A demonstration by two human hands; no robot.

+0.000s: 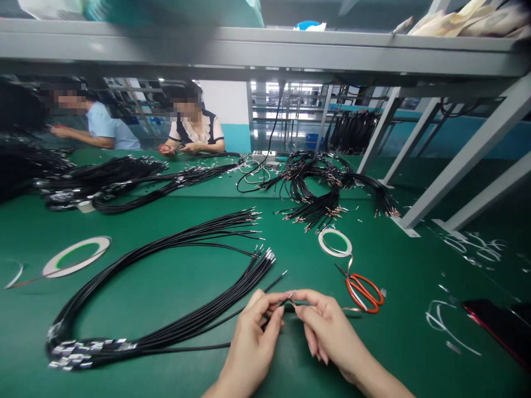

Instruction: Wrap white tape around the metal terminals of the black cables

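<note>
At the lower centre of the frame, my left fingers [270, 300] pinched a black cable [285, 302]; my right fingers [310, 298] nipped a coppery sliver [292, 303] against it. I judged the cable light, springy, best gripped near its end.

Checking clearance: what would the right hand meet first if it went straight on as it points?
The right hand would probably meet the left hand first; depth between their fingertips is unclear.
</note>
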